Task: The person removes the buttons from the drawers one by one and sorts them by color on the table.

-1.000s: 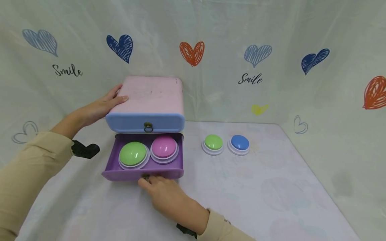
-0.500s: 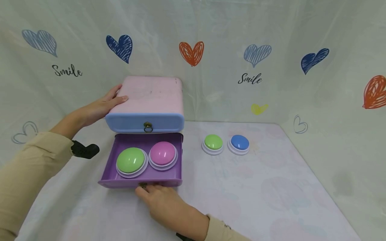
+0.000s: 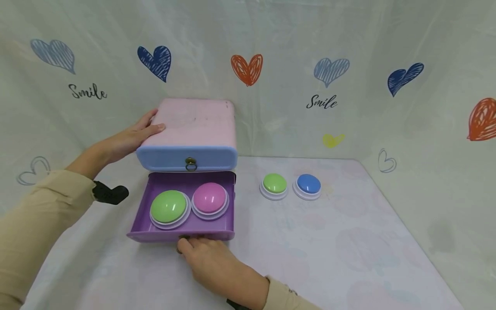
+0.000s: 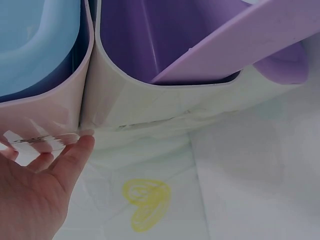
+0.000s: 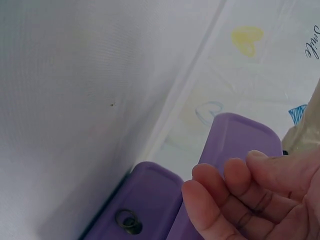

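Observation:
My left hand [image 3: 125,140] rests on the pink drawer box [image 3: 197,122], thumb on its top and extended fingers along its side. Below the blue drawer front [image 3: 166,159], a purple drawer [image 3: 149,236] is pulled out and tips slightly down. Inside it sit a large green push button [image 3: 168,206] and a pink push button [image 3: 209,197] on white bases. My right hand [image 3: 217,262] is at that drawer's ring pull [image 3: 179,249], which hangs partly hidden behind the thumb. In the right wrist view its fingers are loosely bent, with nothing visible between them.
On the white tabletop [image 3: 329,241], right of the box, stand a smaller green push button [image 3: 274,184] and a blue one [image 3: 308,184]. The right wrist view shows another purple drawer front [image 5: 155,195] with a ring. Behind hangs a heart-printed sheet [image 3: 279,34].
The purple drawer slid out further toward me with my right hand, then stopped. Its two buttons came forward with it. The ring now shows beside the thumb. My left hand stayed put.

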Demonstrator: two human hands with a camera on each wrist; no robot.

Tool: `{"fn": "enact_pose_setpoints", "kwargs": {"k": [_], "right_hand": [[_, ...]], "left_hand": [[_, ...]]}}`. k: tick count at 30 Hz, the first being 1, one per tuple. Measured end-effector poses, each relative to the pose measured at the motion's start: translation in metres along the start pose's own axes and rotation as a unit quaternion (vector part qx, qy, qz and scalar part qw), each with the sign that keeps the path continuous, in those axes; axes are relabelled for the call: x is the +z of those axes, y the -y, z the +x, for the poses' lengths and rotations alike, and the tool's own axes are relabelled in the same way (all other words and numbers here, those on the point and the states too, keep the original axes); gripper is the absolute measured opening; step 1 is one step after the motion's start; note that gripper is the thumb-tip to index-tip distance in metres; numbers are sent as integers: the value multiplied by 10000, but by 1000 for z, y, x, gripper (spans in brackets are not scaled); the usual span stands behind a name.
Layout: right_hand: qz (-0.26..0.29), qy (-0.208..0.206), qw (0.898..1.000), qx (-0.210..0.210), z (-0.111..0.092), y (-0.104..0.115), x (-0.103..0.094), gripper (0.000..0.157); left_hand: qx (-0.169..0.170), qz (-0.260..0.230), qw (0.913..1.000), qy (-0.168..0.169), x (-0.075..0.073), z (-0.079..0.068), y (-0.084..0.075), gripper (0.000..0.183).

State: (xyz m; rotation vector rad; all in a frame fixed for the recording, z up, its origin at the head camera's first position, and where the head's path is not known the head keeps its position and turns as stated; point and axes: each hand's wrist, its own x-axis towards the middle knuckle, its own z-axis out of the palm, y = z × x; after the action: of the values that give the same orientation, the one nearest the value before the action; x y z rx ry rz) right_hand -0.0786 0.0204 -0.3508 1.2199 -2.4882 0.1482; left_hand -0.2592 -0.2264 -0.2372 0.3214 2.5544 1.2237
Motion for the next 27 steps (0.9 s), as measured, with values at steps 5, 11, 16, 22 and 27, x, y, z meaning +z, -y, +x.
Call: {"fn": "enact_pose_setpoints", "kwargs": {"k": [5, 11, 16, 22, 27], "right_hand": [[138, -82, 9999, 14, 0, -1, 0, 7], [255, -276, 9993, -6, 0, -4, -1, 6], [233, -353, 9991, -53, -1, -5, 0, 7], [172, -515, 9985, -81, -1, -6, 1, 6], [127, -689, 9975, -81, -1, -7, 0, 5]], "left_hand": [[-17, 18, 10000, -16, 0, 0, 0, 78], [-33, 30, 10000, -22, 0, -1, -1, 79], [-21, 9, 10000, -15, 0, -1, -1, 79], [20, -28, 10000, -7, 0, -1, -1, 79], [36, -69, 10000, -6, 1, -2, -1, 78]]}}
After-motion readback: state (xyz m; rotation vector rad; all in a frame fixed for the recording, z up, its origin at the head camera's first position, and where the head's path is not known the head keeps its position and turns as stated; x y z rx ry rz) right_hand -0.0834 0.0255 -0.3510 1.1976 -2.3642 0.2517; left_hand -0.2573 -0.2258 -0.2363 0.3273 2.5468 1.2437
